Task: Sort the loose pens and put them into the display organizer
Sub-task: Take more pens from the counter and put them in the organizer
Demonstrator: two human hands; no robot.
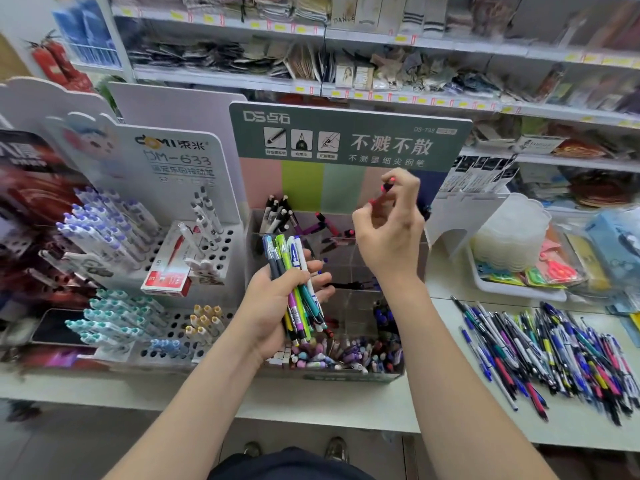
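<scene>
Pinching a red pen (380,195) in my right fingers (408,187), I may spill the fat bundle (297,289) my left fingers (321,280) grip.

Green header board (349,136), pastel-striped backing (311,183), red pen (381,194), multicoloured pen bundle (298,289).

My right hand (389,230) covers most of the blurred red pen (380,195). The bundle of pens (294,271) in my left hand (273,306) hides some compartments of the display organizer (353,268). The pile of loose pens (554,355) is cut by the right edge.
</scene>
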